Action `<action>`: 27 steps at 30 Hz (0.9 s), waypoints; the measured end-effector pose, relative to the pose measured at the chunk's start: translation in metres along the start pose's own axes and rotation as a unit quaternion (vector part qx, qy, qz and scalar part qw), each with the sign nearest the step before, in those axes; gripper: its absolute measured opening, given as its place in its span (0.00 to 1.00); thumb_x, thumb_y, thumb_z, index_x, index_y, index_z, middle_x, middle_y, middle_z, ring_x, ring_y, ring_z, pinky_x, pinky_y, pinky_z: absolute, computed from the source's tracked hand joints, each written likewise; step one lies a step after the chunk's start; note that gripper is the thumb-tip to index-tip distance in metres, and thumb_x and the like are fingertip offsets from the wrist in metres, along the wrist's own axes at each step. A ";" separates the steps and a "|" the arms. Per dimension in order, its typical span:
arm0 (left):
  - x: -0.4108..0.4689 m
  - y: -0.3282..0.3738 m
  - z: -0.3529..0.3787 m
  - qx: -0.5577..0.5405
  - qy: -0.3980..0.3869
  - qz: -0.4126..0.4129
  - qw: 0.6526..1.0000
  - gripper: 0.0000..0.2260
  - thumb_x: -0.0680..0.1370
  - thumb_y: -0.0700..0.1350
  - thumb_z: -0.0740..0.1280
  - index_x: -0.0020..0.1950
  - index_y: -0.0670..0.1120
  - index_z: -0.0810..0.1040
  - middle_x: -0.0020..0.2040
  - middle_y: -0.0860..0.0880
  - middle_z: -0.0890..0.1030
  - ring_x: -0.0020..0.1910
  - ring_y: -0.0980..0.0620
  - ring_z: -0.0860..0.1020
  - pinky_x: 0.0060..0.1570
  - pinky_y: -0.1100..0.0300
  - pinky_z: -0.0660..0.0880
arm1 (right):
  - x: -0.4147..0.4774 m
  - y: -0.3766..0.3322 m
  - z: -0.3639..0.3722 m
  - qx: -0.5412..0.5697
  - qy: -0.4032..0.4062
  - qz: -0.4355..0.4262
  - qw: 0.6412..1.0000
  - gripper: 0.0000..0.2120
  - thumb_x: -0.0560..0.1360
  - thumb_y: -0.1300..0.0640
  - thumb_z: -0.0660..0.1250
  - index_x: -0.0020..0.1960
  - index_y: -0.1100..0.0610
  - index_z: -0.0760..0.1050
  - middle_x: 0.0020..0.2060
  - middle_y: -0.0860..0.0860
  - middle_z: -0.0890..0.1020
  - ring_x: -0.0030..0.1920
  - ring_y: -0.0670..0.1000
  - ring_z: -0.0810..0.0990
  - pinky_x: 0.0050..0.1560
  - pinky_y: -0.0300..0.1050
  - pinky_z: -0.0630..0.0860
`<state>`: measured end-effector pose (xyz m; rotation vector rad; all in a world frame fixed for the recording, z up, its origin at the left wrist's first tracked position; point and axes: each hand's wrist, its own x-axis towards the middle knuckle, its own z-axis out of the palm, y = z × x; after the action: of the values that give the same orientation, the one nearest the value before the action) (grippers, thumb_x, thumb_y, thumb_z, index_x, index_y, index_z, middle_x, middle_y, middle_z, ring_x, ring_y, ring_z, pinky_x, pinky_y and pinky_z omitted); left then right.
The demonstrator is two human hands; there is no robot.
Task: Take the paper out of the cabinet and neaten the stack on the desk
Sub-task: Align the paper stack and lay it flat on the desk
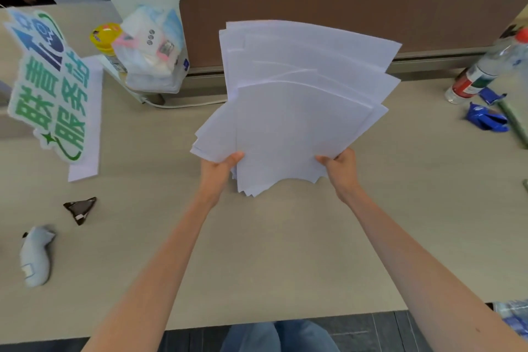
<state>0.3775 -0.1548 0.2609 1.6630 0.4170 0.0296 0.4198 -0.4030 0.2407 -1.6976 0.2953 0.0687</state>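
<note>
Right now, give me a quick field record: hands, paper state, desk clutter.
left hand: grips the near left edge of the paper stack
right hand: grips the near right edge
paper stack: white sheets, fanned and misaligned, held over the desk
left of stack: green and blue sign, yellow-lidded container, plastic bag, grey controller
right of stack: clear bottle, blue wrapper

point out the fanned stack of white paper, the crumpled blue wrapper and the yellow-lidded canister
fanned stack of white paper (300, 123), head view, top sheet's middle
crumpled blue wrapper (485, 120), head view, its middle
yellow-lidded canister (105, 34), head view, its lid
</note>
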 end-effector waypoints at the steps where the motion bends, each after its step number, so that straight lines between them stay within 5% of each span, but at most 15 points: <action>1: 0.000 0.001 0.001 -0.009 -0.004 0.004 1.000 0.07 0.75 0.34 0.68 0.43 0.45 0.77 0.36 0.57 0.82 0.36 0.65 0.80 0.43 0.63 0.76 | 0.001 0.000 0.000 0.000 0.006 -0.002 1.000 0.05 0.69 0.74 0.65 0.45 0.72 0.77 0.40 0.53 0.79 0.34 0.41 0.77 0.37 0.38 0.75; 5: -0.007 0.005 0.000 -0.062 -0.001 0.007 0.998 0.18 0.73 0.33 0.70 0.61 0.43 0.75 0.52 0.54 0.82 0.47 0.67 0.82 0.42 0.73 0.76 | -0.003 0.002 0.002 -0.005 0.004 -0.007 1.000 0.06 0.68 0.75 0.66 0.44 0.77 0.75 0.39 0.54 0.77 0.30 0.38 0.73 0.31 0.33 0.71; 9: -0.007 0.008 -0.003 -0.093 -0.028 -0.004 0.995 0.20 0.70 0.33 0.73 0.61 0.46 0.77 0.54 0.52 0.84 0.53 0.58 0.83 0.48 0.65 0.78 | -0.010 -0.006 -0.001 0.046 -0.009 0.015 0.999 0.12 0.67 0.76 0.67 0.43 0.61 0.79 0.35 0.46 0.83 0.31 0.35 0.80 0.34 0.31 0.76; 13: -0.003 0.019 -0.004 -0.090 -0.077 -0.006 0.993 0.24 0.68 0.38 0.75 0.64 0.44 0.76 0.60 0.46 0.82 0.59 0.49 0.81 0.54 0.55 0.78 | -0.011 -0.020 -0.009 0.096 -0.043 0.018 0.994 0.14 0.65 0.71 0.73 0.44 0.55 0.81 0.38 0.44 0.86 0.39 0.44 0.84 0.41 0.38 0.80; 23: -0.001 0.053 0.008 -0.101 -0.076 0.017 0.992 0.20 0.70 0.33 0.74 0.59 0.45 0.77 0.51 0.53 0.84 0.46 0.62 0.84 0.43 0.68 0.78 | -0.007 -0.049 -0.023 0.098 -0.129 -0.001 0.987 0.17 0.67 0.69 0.73 0.53 0.57 0.78 0.51 0.54 0.84 0.45 0.45 0.84 0.45 0.36 0.80; 27: 0.001 0.060 0.004 -0.063 -0.095 0.067 0.991 0.25 0.65 0.38 0.78 0.60 0.43 0.77 0.52 0.51 0.84 0.48 0.58 0.84 0.47 0.63 0.79 | -0.005 -0.057 -0.030 0.077 -0.164 -0.028 0.983 0.21 0.66 0.68 0.74 0.57 0.55 0.78 0.52 0.52 0.84 0.50 0.46 0.84 0.50 0.40 0.80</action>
<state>0.3943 -0.1633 0.3183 1.5500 0.1558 -0.0037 0.4247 -0.4249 0.3011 -1.5113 0.0048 0.2744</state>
